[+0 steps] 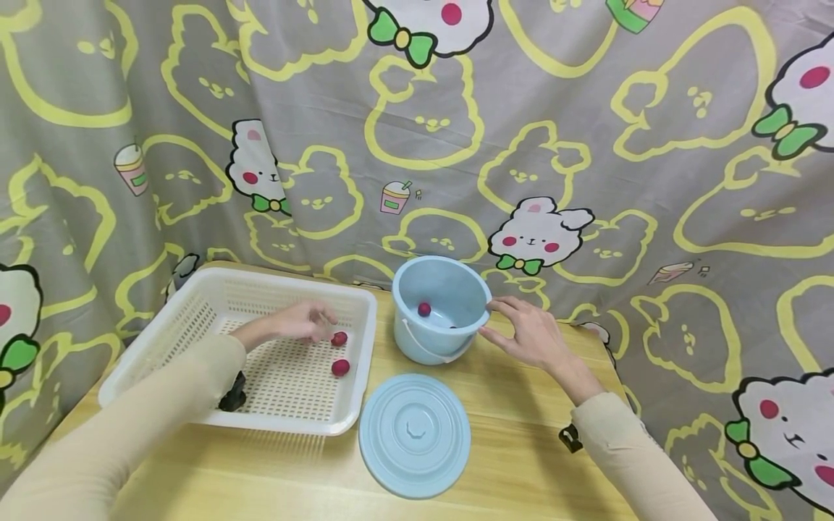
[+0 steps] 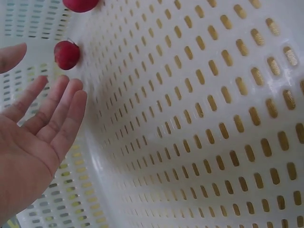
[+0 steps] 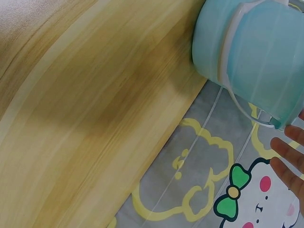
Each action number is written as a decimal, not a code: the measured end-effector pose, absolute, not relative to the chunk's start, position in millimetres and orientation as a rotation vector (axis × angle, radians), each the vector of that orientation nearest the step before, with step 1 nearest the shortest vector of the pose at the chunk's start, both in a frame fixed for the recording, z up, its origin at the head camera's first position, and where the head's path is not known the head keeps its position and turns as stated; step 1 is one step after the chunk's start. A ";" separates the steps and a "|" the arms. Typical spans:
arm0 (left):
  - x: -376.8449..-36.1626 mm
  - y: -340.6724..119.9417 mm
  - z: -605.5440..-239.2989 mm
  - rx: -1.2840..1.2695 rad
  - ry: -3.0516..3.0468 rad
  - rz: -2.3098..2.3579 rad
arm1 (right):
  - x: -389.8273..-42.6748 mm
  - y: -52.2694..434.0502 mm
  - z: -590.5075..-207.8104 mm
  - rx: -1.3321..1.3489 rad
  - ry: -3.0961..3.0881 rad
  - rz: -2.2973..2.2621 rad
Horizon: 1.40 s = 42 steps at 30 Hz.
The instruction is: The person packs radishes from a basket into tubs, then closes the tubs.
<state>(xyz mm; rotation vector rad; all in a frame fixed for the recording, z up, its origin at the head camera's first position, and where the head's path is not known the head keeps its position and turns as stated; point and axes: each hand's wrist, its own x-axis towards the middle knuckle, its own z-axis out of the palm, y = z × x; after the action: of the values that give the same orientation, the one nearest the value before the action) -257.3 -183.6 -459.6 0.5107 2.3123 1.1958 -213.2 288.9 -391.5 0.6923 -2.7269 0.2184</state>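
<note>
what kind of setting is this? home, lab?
Likely a staged tabletop setup, not a real kitchen: a wooden table backed by a cartoon-print curtain, with only a white basket and blue bucket.

We found no readable text, label, brand or number anywhere. The curtain [image 1: 586, 145] carried only cartoon rabbits and drink cups, and the bucket [image 1: 443, 304], its lid [image 1: 415, 434] and the basket [image 1: 195, 304] bore no writing.
</note>
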 end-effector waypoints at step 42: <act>-267.3 -159.1 -475.8 0.498 2.384 1.012 | -213.5 288.3 -390.7 0.681 -2.746 0.219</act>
<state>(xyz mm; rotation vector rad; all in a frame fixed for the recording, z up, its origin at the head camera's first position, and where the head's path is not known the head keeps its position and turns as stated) -267.3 -159.1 -475.8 0.4979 2.3844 1.0117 -213.5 288.3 -390.7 0.6809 -2.7465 0.2189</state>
